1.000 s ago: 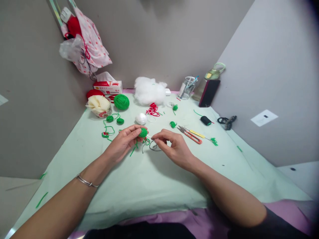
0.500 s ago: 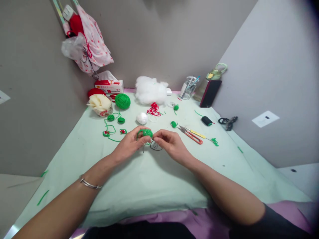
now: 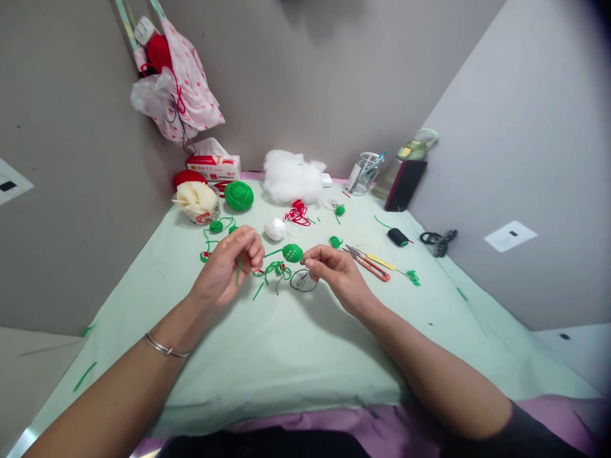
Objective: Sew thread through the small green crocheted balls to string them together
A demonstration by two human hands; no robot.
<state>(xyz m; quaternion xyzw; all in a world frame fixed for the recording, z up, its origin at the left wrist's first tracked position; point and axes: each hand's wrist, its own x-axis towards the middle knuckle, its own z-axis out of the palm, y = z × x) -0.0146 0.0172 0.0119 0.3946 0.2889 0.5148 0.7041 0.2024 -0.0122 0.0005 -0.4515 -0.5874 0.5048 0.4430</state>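
A small green crocheted piece point(image 3: 293, 253) with pale specks is held up at its right edge by the pinched fingers of my right hand point(image 3: 337, 270). Whether a hook or needle is also in that pinch is too small to tell. My left hand point(image 3: 231, 264) is curled closed on green yarn point(image 3: 273, 254), which stretches from its fingers to the crocheted piece; a loose end hangs below the palm. Under the piece lie a small red-and-green crocheted piece point(image 3: 282, 271) with loose green strands and a loop of black thread point(image 3: 303, 280).
Behind my hands are a white yarn ball point(image 3: 275, 229), a green yarn ball point(image 3: 238, 196), white stuffing point(image 3: 293, 177) and tangled red yarn point(image 3: 298, 214). To the right lie orange thread snips point(image 3: 375, 267), a yellow-handled crochet hook point(image 3: 380, 261) and a black spool point(image 3: 397, 237). A phone point(image 3: 405, 184) leans against a bottle.
My left hand has let go of the green crocheted piece and moved left, drawing the green yarn out. My right hand still pinches at the piece's edge. The view has shifted slightly.
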